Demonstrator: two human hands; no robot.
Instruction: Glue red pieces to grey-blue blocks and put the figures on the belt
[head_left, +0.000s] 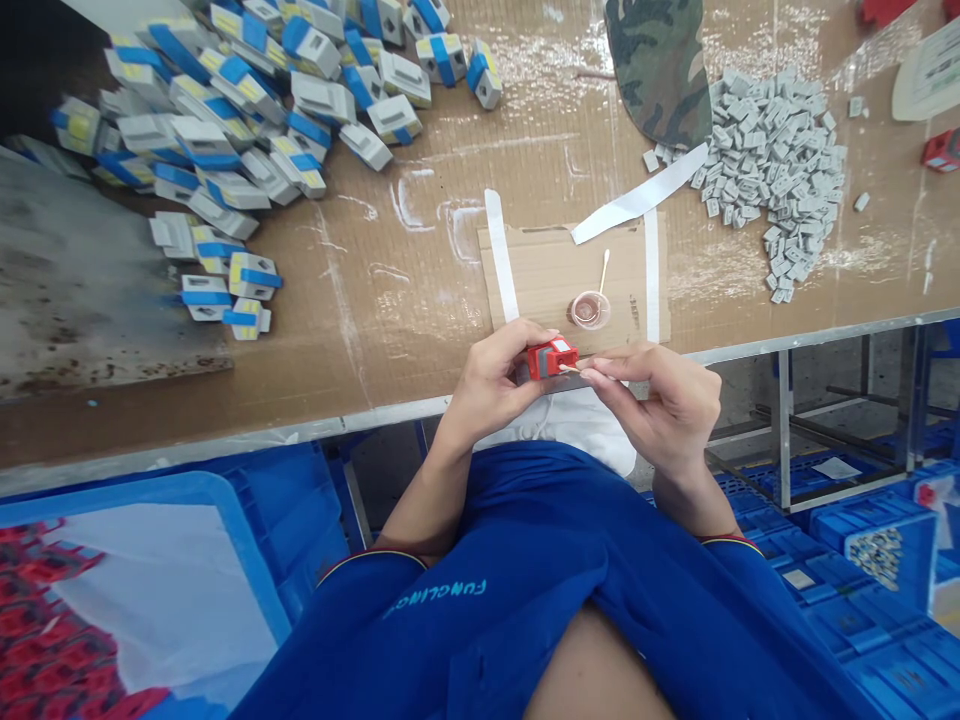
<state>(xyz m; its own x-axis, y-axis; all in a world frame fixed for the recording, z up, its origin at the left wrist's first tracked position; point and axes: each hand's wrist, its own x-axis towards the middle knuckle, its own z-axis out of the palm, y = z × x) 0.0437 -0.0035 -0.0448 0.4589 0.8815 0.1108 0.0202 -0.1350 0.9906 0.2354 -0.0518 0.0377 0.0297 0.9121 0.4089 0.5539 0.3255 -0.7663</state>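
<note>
Between the thumb and fingers of my left hand (495, 385) is a small red plastic part (551, 358) with a grey band and a white patch. My right hand (660, 400) pinches a thin cotton swab (571, 369), its tip touching or very close to the red part's right end. Just beyond both hands, a small clear cup (589, 310) with a little liquid stands on a cardboard sheet (540, 265). Another cotton swab (604, 270) lies behind the cup on that sheet.
Grey-white parts with blue tape (247, 120) are heaped at the left. Small grey pieces (780, 160) lie piled at the right beside a camouflage cloth (664, 70). A white strip (641, 195) crosses the sheet's back edge. A blue tray (232, 520) holding red parts sits lower left.
</note>
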